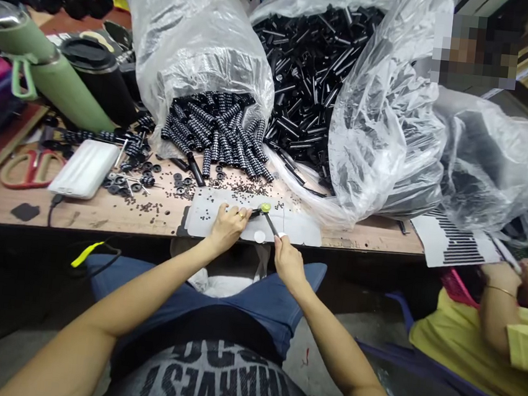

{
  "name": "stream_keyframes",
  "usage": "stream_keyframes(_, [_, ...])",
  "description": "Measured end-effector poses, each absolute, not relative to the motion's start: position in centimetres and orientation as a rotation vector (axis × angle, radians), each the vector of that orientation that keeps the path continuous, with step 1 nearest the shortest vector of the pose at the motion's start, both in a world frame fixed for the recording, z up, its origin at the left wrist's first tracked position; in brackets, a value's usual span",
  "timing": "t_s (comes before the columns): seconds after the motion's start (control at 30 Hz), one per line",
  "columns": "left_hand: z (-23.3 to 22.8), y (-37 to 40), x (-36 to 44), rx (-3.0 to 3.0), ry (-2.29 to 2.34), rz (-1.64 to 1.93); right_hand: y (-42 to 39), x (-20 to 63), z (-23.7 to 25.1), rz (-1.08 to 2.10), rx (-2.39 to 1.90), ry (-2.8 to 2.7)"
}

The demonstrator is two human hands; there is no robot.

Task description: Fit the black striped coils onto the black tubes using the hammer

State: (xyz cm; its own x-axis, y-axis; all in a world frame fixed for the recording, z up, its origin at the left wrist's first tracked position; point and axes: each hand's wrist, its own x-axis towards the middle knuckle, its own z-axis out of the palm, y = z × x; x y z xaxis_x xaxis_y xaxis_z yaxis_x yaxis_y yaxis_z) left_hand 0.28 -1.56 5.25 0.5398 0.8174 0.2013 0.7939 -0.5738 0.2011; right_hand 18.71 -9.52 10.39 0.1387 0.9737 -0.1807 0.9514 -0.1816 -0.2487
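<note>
My left hand (228, 226) is closed on a small black piece (256, 213) over a pale mat (305, 224). Between thumb and fingers of my right hand (289, 261) is a slim dark rod (271, 225), slanting up to the left. A small yellow-green round thing (265, 207) sits where the rod's far end and the black piece come together; I cannot tell which of them it is fixed to. Tiny dark rings are strewn on the mat and just behind it. A white disc (259, 237) lies at the mat's front edge.
Behind, one plastic bag (206, 24) spills ribbed black tubes (214, 131); another holds smooth black tubes (303, 83). To the left are a white power bank (82, 168), red-handled scissors (33, 169) and a green bottle (65, 73). A co-worker in yellow (478, 343) sits at right.
</note>
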Motion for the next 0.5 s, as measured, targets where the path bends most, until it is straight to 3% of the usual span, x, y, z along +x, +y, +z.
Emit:
stream_keyframes(0.23, [4.1, -3.6, 2.9, 2.671, 1.389, 0.464, -10.3, 15.9, 13.7, 0.492, -1.923, -1.902])
stream_keyframes(0.4, [3.2, -3.1, 2.7, 2.657, 1.324, 0.526, -10.1, 13.5, 12.1, 0.574, -2.09, -2.278])
stream_keyframes(0.5, [4.2, -1.8, 2.4, 2.625, 1.329, 0.552, -9.4, 13.9, 12.3, 0.52, -2.06, -2.226])
